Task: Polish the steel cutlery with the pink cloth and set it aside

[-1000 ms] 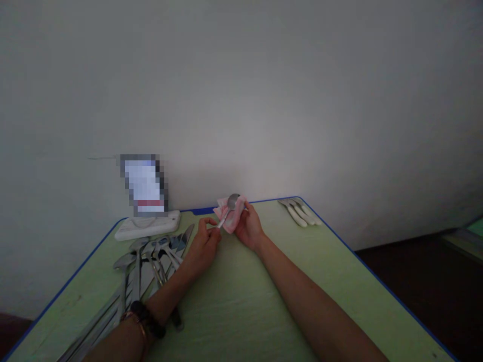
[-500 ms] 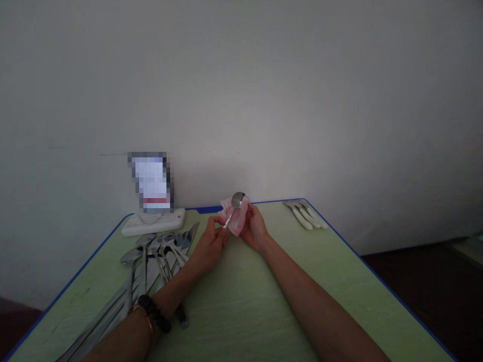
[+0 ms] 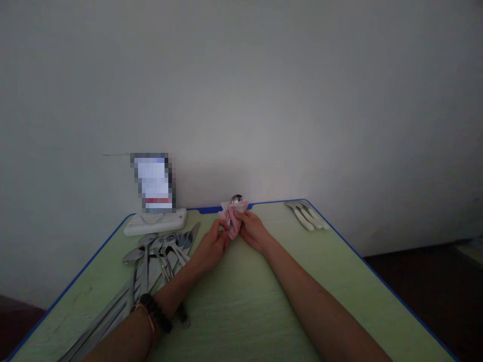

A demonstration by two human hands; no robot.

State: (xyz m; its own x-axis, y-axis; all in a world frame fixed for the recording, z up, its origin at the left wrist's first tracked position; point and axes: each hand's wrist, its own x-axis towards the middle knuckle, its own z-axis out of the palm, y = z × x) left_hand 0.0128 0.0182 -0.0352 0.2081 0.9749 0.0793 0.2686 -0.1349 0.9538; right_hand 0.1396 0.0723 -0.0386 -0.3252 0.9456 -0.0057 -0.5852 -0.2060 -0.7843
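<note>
My left hand [image 3: 212, 246] pinches the handle of a metal spoon [image 3: 236, 199] near the far middle of the green table [image 3: 241, 301]. My right hand [image 3: 253, 230] is closed around a pink cloth [image 3: 232, 219] that is folded over the spoon's shaft, so only the top of the bowl pokes out above it. Both hands touch each other just above the table top. A dark bead bracelet sits on my left wrist.
A heap of metal spoons and knives [image 3: 153, 259] lies at the left. Several white-handled utensils [image 3: 307, 215] lie at the far right corner. A white base with a blurred upright card [image 3: 154, 221] stands at the back left against the wall.
My right hand has folded the pink cloth over the spoon, which lay open on the cloth before. The spoon's bowl is now mostly covered. The hands came closer together.
</note>
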